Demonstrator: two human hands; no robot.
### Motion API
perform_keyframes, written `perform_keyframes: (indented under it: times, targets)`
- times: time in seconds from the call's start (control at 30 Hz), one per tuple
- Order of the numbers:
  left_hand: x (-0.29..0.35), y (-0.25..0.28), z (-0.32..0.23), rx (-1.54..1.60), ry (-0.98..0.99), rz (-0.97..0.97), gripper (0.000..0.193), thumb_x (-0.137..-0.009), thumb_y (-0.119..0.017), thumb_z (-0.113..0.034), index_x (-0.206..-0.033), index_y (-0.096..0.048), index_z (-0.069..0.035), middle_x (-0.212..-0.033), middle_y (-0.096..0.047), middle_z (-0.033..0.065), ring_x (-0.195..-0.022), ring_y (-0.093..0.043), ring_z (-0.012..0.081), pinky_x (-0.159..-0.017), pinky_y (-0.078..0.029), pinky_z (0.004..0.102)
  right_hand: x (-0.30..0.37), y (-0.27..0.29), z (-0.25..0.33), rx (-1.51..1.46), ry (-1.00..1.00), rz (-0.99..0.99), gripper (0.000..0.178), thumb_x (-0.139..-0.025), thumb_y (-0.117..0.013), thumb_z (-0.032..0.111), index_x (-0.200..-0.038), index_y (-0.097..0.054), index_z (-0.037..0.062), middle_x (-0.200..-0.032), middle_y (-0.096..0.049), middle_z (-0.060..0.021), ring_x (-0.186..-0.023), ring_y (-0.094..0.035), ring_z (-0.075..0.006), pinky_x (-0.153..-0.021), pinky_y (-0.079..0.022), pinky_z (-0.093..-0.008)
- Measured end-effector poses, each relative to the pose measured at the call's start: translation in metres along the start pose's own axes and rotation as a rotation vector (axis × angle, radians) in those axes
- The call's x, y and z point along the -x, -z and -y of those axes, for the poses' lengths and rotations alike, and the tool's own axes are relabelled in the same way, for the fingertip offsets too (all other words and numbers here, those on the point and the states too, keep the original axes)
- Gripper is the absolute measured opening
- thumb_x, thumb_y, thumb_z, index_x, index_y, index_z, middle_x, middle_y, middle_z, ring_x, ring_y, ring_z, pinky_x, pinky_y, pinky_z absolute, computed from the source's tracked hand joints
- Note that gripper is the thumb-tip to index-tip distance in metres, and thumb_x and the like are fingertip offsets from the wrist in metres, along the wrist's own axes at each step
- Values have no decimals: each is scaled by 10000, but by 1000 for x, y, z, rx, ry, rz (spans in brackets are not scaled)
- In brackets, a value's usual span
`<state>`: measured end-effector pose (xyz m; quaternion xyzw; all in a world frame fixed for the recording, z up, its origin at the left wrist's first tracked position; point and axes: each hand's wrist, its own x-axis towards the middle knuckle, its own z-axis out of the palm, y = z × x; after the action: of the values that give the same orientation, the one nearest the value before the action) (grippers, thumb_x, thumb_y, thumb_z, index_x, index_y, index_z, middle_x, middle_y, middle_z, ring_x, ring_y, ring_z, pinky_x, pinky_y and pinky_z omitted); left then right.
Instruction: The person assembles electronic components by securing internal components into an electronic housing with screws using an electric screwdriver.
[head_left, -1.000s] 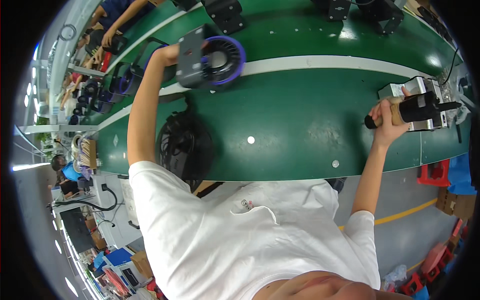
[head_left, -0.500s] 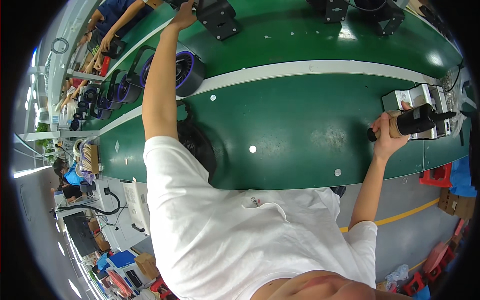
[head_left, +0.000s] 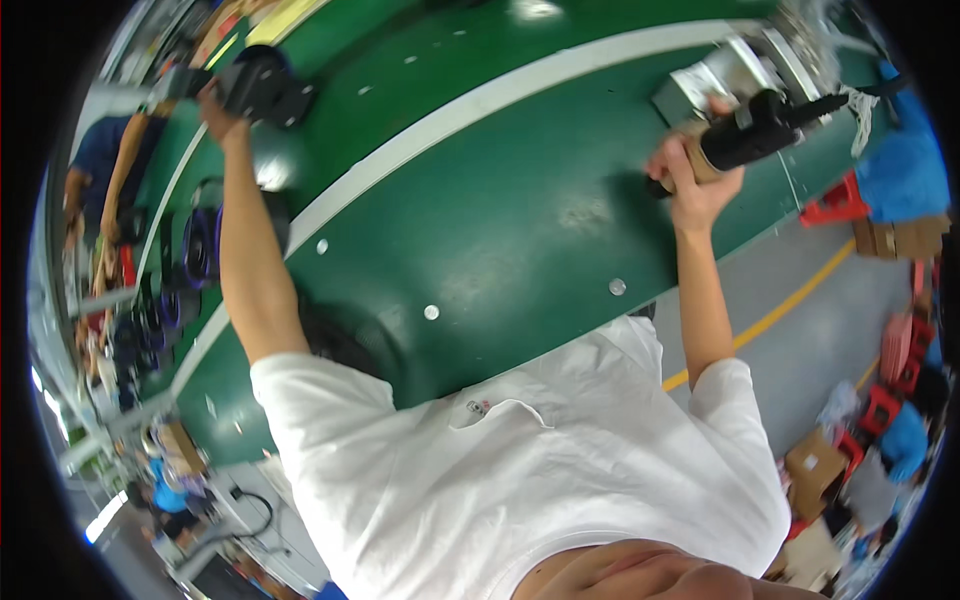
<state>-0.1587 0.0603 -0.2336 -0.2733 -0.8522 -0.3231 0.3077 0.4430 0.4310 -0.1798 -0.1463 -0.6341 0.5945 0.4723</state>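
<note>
My left hand (head_left: 222, 115) reaches far across the green bench. Its fingers are closed on the near left side of a black bracket-like part (head_left: 268, 90) with screw holes. That part's far side blurs into other dark pieces. At the right, my right hand (head_left: 700, 185) is wrapped round an electric screwdriver (head_left: 745, 135) with a black body and a tan grip. The tool lies sideways above the bench, its cord end to the right. Just beyond it stands a silver metal box (head_left: 690, 92) with compartments. Under my left arm, a dark round item (head_left: 340, 340) is partly hidden.
Black wheel units with purple rims (head_left: 200, 245) line the left side. A white rail (head_left: 440, 115) divides the bench surface. A co-worker's arm (head_left: 122, 175) is at the far left. Red stools (head_left: 835, 203) and cardboard boxes (head_left: 900, 238) stand on the floor at right.
The whole view has turned, so the bench now slants up to the right. My left hand appears farther left, still at a black bracket part. The screwdriver stays in my right hand.
</note>
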Motion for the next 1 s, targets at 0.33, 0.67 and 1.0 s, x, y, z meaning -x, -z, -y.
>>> perform_keyframes:
  times: [0.33, 0.67, 1.0]
  targets:
    - [11, 54, -255, 1028, -55, -146, 323, -945, -729, -141, -1219, -672, 20, -1177, -712, 108, -1100, -664, 212, -978, -536, 368, -82, 36, 49, -36, 293, -12, 954, -959, -320, 817, -1408, -410, -20, -676, -530, -106, -511, -510, -222, -484, -453, -372]
    - [151, 36, -436, 858, -413, 287, 634, -650, -796, -2, -1264, -704, -132, -1175, -662, 114, -1102, -634, 308, -958, -518, 366, -110, -6, -29, -744, 570, -72, 940, -938, -401, 819, -1445, -422, 28, -689, -568, -96, -474, -519, -173, -432, -400, -256]
    - [182, 36, -449, 891, -344, 365, 550, -724, -716, 49, -1212, -751, -202, -1202, -585, 134, -1030, -638, 307, -834, -565, 377, -97, 3, 21, -147, 340, -100, 978, -902, -474, 823, -1395, -434, -20, -657, -550, -72, -469, -525, -173, -417, -387, -270]
